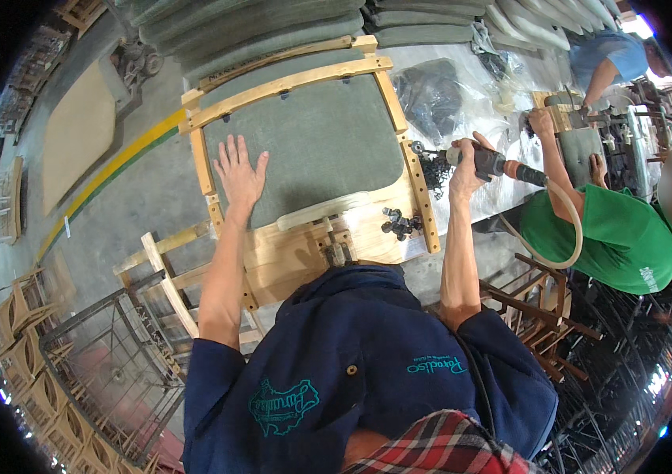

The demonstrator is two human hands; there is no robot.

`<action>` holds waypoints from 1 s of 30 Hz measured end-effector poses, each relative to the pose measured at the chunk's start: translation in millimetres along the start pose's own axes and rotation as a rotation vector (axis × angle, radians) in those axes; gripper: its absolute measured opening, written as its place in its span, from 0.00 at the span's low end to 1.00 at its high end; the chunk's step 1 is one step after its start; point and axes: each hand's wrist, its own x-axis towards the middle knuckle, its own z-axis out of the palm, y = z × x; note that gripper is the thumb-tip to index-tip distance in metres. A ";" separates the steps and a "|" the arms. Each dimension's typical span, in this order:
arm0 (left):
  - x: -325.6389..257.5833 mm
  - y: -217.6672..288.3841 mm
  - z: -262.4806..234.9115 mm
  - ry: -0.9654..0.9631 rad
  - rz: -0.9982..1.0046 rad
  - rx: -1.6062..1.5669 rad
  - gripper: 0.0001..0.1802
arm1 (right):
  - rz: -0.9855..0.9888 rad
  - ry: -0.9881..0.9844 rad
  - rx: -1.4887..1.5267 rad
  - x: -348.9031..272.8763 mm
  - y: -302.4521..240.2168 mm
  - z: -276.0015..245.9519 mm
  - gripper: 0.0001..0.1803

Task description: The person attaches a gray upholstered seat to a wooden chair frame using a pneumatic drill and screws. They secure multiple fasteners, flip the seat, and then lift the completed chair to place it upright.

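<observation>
My left hand (239, 175) lies flat, fingers spread, on the left part of a grey-green panel (328, 142) with rounded corners. Around the panel runs a light wooden frame (296, 85) with holes along its side rails. In my right hand (466, 178) is an air-powered driver (498, 164), held by its body right of the frame, with a pale hose (569, 209) curving from its rear end. The driver's tip points left, toward the right rail. Beneath the tip lies a pile of small black pieces (434, 172), too small to make out.
A cluster of black knobs (401, 224) sits on the wooden bench (280, 257) near me. Stacked grey-green cushions (249, 31) stand behind. At the right, a co-worker in a green shirt (604, 237) and another in blue (608, 57) are busy. Wooden chair frames (537, 304) lie close to my right.
</observation>
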 end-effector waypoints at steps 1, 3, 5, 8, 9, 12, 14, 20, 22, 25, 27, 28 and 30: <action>-6.4 2.8 -1.5 0.001 -0.001 -0.002 0.44 | -0.003 -0.004 -0.045 1.3 0.3 3.8 0.19; -21.3 9.6 -5.3 -0.016 -0.015 -0.016 0.44 | 0.006 -0.009 -0.050 4.4 8.1 10.3 0.18; -33.6 16.7 -9.5 -0.031 -0.029 -0.023 0.44 | 0.013 -0.021 -0.060 7.2 16.2 13.1 0.16; -46.1 22.3 -14.0 -0.038 -0.055 -0.036 0.44 | 0.004 -0.048 -0.081 9.4 34.1 14.4 0.15; -48.0 22.2 -16.2 -0.035 -0.064 -0.046 0.44 | 0.000 -0.069 -0.090 9.2 40.2 15.0 0.15; -46.7 26.1 -19.7 0.001 -0.066 -0.043 0.44 | 0.015 -0.179 -0.052 10.4 52.4 13.1 0.15; -48.0 24.2 -20.6 0.041 -0.056 -0.035 0.42 | 0.034 -0.371 -0.170 10.1 59.2 10.9 0.16; -53.1 19.9 -14.6 0.117 -0.052 -0.074 0.40 | 0.107 -0.380 -0.163 2.4 53.0 0.6 0.24; -58.0 21.8 -11.9 0.130 -0.058 -0.087 0.39 | 0.082 -0.360 -0.220 -8.5 46.0 -5.3 0.27; -67.6 26.8 -10.9 0.128 -0.093 -0.120 0.39 | 0.020 -0.324 -0.402 -35.8 35.4 -20.9 0.26; -77.8 28.2 -12.0 0.129 -0.106 -0.122 0.39 | 0.069 -0.394 -0.290 -59.3 43.1 -34.7 0.26; -81.8 30.1 -12.6 0.131 -0.106 -0.128 0.38 | 0.101 -0.412 -0.299 -79.2 37.7 -36.9 0.25; -88.5 32.2 -13.5 0.094 -0.110 -0.153 0.39 | 0.239 -0.574 -0.304 -110.4 21.6 -32.8 0.23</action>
